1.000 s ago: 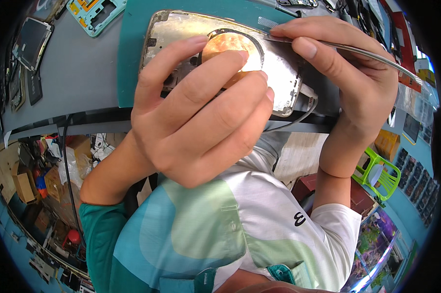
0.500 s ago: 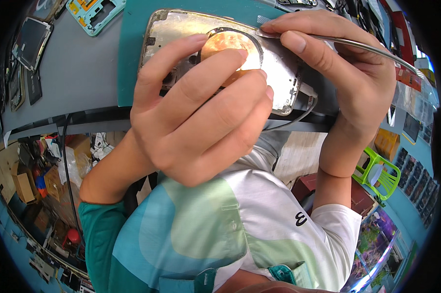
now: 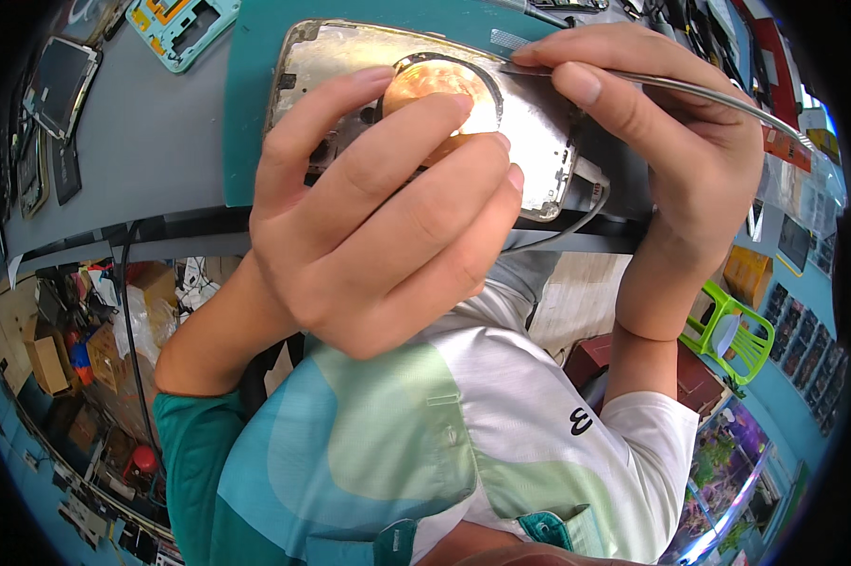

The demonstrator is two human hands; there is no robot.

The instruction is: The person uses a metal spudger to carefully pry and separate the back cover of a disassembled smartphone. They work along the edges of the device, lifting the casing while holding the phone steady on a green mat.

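Left hand [image 3: 378, 226] curls over the phone panel [image 3: 538, 132], back of hand up; four bent fingers show, slightly spread, tips on or just over the copper coil [image 3: 439, 80]. Its thumb is hidden, so cannot tell if it grips the panel or only rests there. Right hand [image 3: 670, 123] pinches a thin metal tool [image 3: 689, 89] between thumb and index finger, both closed on it. The tool slants down to the right, its flat tip at the panel just right of the coil; cannot tell if tip touches.

Panel sits over the green mat [image 3: 246, 123], tilted, close to the worktop [image 3: 152, 151]'s front edge; the left hand covers much of its near side. A dark ring [image 3: 498, 92] borders the coil. White plug [image 3: 590, 173] is just beside the panel's right end, grey cable [image 3: 576, 230] looping over the front edge. Small pale strip [image 3: 509, 39] lies on the mat beyond the panel.

Teal frame [image 3: 166, 55] lies left of the mat's left edge. Cracked-looking screen [image 3: 64, 80] is nearer the worktop's left end, black slab [image 3: 67, 172] between it and the front edge. Green chair [image 3: 751, 351] stands past the front edge, to the person's right.
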